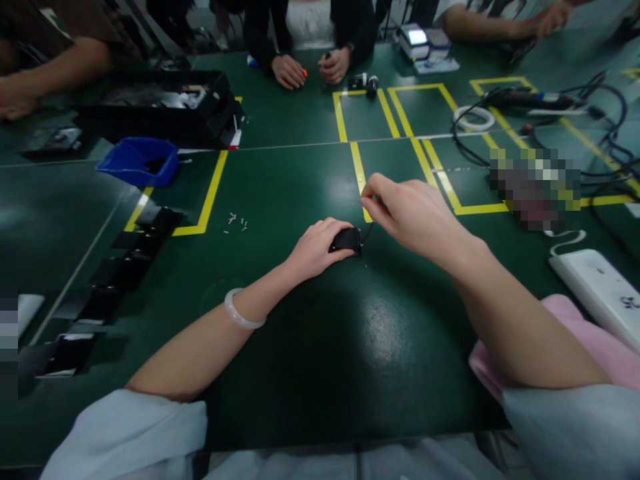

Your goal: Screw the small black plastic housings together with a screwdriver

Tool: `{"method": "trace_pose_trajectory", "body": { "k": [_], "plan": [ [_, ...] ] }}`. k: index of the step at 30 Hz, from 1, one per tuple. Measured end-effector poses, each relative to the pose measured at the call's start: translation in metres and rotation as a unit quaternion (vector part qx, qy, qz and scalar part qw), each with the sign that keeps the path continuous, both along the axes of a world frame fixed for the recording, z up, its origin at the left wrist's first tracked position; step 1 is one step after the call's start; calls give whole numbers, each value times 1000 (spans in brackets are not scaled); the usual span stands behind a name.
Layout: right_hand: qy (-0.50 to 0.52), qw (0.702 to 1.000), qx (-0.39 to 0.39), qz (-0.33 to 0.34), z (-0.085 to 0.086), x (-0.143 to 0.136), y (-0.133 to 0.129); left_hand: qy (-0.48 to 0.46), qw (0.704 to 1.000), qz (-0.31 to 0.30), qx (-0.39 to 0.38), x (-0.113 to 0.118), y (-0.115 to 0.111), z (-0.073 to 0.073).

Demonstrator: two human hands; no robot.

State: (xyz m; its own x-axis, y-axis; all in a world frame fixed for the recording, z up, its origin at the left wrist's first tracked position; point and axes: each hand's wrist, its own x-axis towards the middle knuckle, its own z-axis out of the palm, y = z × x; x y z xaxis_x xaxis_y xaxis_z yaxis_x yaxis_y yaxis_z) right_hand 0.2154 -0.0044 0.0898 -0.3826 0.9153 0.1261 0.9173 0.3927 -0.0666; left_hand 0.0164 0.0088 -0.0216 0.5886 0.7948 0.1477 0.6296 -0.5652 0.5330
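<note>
My left hand (323, 248) is closed around a small black box-shaped part (346, 241) on the green table, its thumb along the near side. Just to the right, my right hand (407, 207) is raised in a pinch. A thin dark shaft (369, 233) slants from below its fingers toward the right end of the black part. Most of that tool is hidden by the hand, so its exact kind does not show. To the left of my left hand lie several tiny silvery screws (237, 221), scattered loose on the tabletop.
A row of black parts (107, 272) runs along the left. Beyond it are a blue scoop-shaped bin (143, 160) and a black crate (200, 110). Black cables (613, 100), a white power strip (600, 280) and pink cloth (565, 313) lie right. Co-workers' hands (289, 71) are across the table.
</note>
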Motion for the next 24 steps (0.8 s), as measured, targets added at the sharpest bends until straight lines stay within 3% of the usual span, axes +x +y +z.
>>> {"method": "trace_pose_trajectory", "body": {
  "k": [8, 14, 24],
  "plan": [
    [-39, 999, 2, -8, 8, 4, -1, 4, 1000, 8, -13, 0, 0, 2],
    [-41, 997, 14, -65, 9, 7, -11, 4, 1000, 6, -14, 0, -1, 3],
    [-29, 998, 1, -47, 5, 14, -7, -7, 1000, 15, -16, -1, -2, 2]
  ]
}}
